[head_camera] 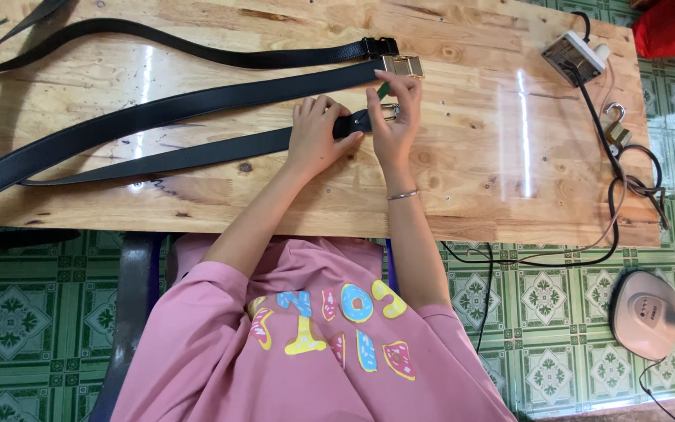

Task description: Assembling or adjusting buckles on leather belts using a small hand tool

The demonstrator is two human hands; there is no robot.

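Left hand (316,129) pressing flat on black leather belt (197,152) mid-desk (470,156), right hand (394,117) pinching small green tool (383,90) at its buckle end

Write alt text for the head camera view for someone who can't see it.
A person's left hand presses a black belt flat on a wooden table while the right hand works at its buckle end with a small green tool. Two more black belts lie beyond.

Left hand (316,131) pressed flat, palm down; right hand (394,117) raised, fingers pinched
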